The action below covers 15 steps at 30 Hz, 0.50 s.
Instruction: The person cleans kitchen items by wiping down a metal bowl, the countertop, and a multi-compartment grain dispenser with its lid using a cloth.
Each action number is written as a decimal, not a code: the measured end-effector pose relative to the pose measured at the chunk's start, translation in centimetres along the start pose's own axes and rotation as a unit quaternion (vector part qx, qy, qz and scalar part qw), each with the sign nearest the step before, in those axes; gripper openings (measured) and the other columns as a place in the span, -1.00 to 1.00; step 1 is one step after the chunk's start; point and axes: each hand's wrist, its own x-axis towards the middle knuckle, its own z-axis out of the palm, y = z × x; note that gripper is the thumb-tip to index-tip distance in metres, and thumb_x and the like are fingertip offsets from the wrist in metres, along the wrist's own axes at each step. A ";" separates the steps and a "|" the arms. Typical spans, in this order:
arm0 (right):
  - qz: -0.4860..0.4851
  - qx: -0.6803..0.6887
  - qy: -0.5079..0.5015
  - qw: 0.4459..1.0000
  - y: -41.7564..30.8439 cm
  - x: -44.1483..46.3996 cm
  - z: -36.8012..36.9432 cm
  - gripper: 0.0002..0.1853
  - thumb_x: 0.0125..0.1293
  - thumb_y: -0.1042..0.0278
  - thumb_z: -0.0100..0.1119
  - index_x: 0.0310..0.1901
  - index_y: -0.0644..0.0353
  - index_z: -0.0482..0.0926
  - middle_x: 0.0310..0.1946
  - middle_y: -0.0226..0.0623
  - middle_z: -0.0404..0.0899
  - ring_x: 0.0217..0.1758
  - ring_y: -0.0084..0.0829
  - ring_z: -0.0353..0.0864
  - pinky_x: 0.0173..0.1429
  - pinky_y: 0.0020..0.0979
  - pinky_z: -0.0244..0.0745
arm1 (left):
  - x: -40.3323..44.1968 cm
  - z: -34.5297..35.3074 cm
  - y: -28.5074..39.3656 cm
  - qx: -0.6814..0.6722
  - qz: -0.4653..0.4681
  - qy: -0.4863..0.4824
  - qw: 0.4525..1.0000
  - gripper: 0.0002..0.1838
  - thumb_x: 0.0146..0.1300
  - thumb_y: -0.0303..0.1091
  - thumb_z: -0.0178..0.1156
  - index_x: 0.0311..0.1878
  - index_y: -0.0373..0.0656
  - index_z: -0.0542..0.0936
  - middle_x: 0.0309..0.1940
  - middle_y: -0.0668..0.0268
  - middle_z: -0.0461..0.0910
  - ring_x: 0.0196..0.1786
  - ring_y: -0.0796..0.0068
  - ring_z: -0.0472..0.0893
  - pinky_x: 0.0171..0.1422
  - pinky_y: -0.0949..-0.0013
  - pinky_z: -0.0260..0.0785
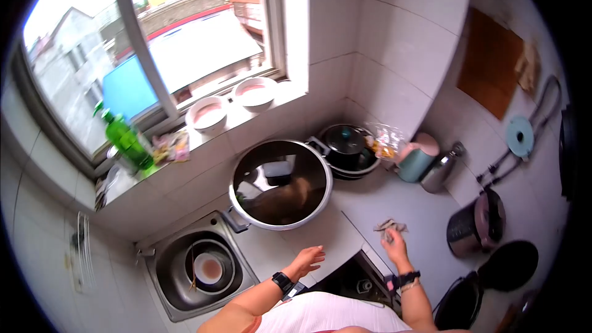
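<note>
Right hand [396, 249]: fingers curled in, and a cloth [385, 226] is gripped at its near edge, seemingly so that the rest is left spread beyond the fingertips.
Cloth: found over the pale counter [425, 228], right of the big pot; whether it is pressed down there cannot be told.
Left hand [304, 262]: nothing is held; the fingers are stretched out, loosely parted, near the counter's front edge, and the pot is the nearest large thing. Perhaps it is being kept out of the cloth's way.
Pot [282, 227]: set upright between sink and cloth, its side handles turned outward, likely so that it can be gripped from both ends. Whether glass or dark liquid is seen inside cannot be told.
Sink [242, 265]: a bowl [211, 269] is nested in a basin [192, 259], probably so that spills are caught.
Sill [290, 94]: two white bowls, one [207, 115] beside the other [254, 94], and a green bottle [127, 140] are lined up there, presumably to spare the counter.
Back corner: a lidded pan [345, 140], a jug [410, 165] and a flask [441, 171] are grouped by the wall, apparently out of reach of elbows.
</note>
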 end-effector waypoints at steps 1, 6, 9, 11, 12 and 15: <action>-0.028 -0.022 -0.025 0.999 -1.4 -1.0 1.2 -0.50 0.11 0.38 0.26 0.11 0.31 0.43 0.13 -0.03 0.43 0.21 -0.16 0.42 0.24 -0.28 0.33 | 0.7 -0.8 -0.6 -0.064 -0.040 -0.027 0.997 -0.50 0.36 -0.01 -0.02 0.24 -0.11 0.35 0.13 0.25 0.42 0.16 0.34 0.43 0.25 0.11 0.25; -0.142 0.031 -0.102 0.984 -14.1 -5.1 5.7 -0.48 0.31 0.31 0.00 0.28 0.27 0.25 0.34 0.03 0.15 0.41 -0.08 0.14 0.42 -0.27 0.07 | 2.2 0.7 -1.6 -0.246 -0.139 -0.091 0.955 -0.41 0.38 0.16 -0.22 0.19 -0.14 0.36 0.17 0.13 0.40 0.19 0.19 0.41 0.29 0.08 0.23; -0.256 0.024 -0.173 0.951 -12.1 -7.8 9.6 -0.36 0.36 0.15 -0.07 0.40 0.17 0.04 0.43 -0.12 -0.05 0.50 -0.17 -0.08 0.48 -0.15 -0.16 | 1.0 4.8 0.1 -0.307 -0.088 -0.198 0.927 -0.28 0.28 0.29 -0.15 0.23 -0.15 0.30 0.23 0.01 0.33 0.17 0.08 0.41 0.26 0.04 0.27; -0.174 -0.139 -0.167 0.960 -10.9 -10.0 8.4 -0.27 0.36 0.04 -0.10 0.44 0.13 -0.14 0.47 -0.21 -0.16 0.53 -0.23 -0.22 0.48 -0.02 -0.34 | -3.4 7.0 2.3 -0.232 -0.010 -0.145 0.962 -0.27 0.26 0.31 -0.15 0.24 -0.10 0.33 0.26 0.13 0.31 0.25 0.16 0.33 0.34 0.03 0.13; -0.124 -0.161 -0.180 0.962 -9.1 -11.0 8.1 -0.33 0.34 0.06 -0.05 0.40 0.12 0.03 0.42 -0.11 -0.03 0.48 -0.14 -0.05 0.47 -0.07 -0.14 | -5.5 5.0 2.7 -0.223 0.093 -0.114 0.964 -0.31 0.28 0.27 -0.20 0.27 -0.06 0.34 0.28 0.25 0.30 0.33 0.24 0.24 0.37 -0.02 0.03; 0.009 -0.052 -0.108 0.993 -3.3 -18.3 6.2 -0.45 0.33 0.12 -0.01 0.29 0.15 0.23 0.32 -0.02 0.16 0.36 -0.05 0.19 0.37 -0.19 0.15 | -7.4 7.9 0.8 -0.152 0.135 -0.177 0.963 -0.42 0.32 0.17 -0.23 0.25 0.03 0.37 0.26 0.31 0.33 0.35 0.26 0.21 0.33 -0.09 0.01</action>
